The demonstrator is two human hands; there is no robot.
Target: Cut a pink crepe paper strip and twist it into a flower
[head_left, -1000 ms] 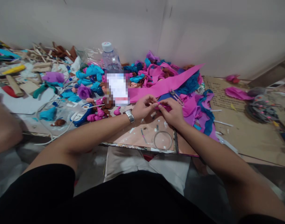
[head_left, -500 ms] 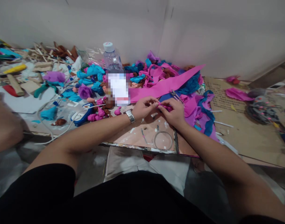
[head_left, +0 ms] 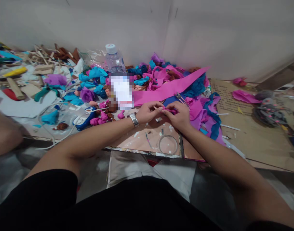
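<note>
My left hand [head_left: 148, 112], with a metal watch on its wrist, and my right hand [head_left: 179, 117] meet over a brown board [head_left: 147, 141]. Both pinch a small piece of pink crepe paper [head_left: 169, 110] between their fingertips; the fingers are closed on it and hide most of it. A long pink paper strip [head_left: 171, 86] lies just behind my hands. Small scissors [head_left: 182, 98] rest on the paper beside my right hand.
A heap of pink, blue and purple paper scraps [head_left: 204, 109] lies right of my hands. A plastic bottle [head_left: 114, 61], a blue glue gun [head_left: 85, 118] with white cord, a purple paper rose [head_left: 86, 94] and wooden sticks [head_left: 41, 56] lie at left. A wire ring [head_left: 168, 144] sits on the board. Someone's knee [head_left: 4, 131] shows far left.
My fingers have shifted slightly on the pink paper piece; the hands stay in the same place. The knee at the far left has moved a little lower.
</note>
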